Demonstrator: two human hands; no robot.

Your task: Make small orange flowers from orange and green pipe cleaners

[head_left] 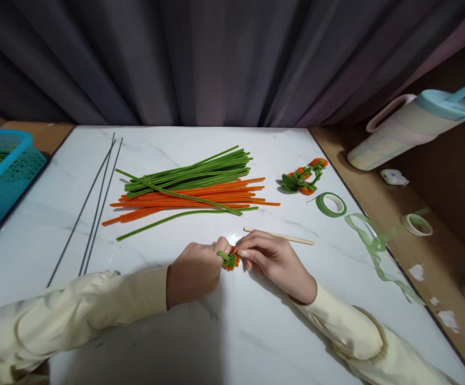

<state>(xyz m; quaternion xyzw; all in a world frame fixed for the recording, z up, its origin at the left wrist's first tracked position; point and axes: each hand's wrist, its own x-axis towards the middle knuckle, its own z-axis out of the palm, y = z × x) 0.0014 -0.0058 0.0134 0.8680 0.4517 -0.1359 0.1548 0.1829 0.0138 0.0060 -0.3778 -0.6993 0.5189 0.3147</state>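
Observation:
Between my two hands is a small orange and green pipe-cleaner piece (pixel 230 260), with orange coils around a green centre. My left hand (pixel 200 264) is closed on it, thumb on top. The fingertips of my right hand (pixel 274 261) pinch its right edge; whether they grip a single strand I cannot make out. A thin wooden stick (pixel 296 239) lies just beyond my right hand. Farther back are a bundle of green pipe cleaners (pixel 200 172) and a bundle of orange pipe cleaners (pixel 192 199), with loose green ones across and in front.
Finished-looking orange and green pipe-cleaner pieces (pixel 303 177) lie back right, beside a roll of green tape (pixel 331 205) and a loose tape strip (pixel 377 256). Several thin wires (pixel 96 214) lie left, near a blue basket (pixel 12 176). A tumbler (pixel 412 128) stands right.

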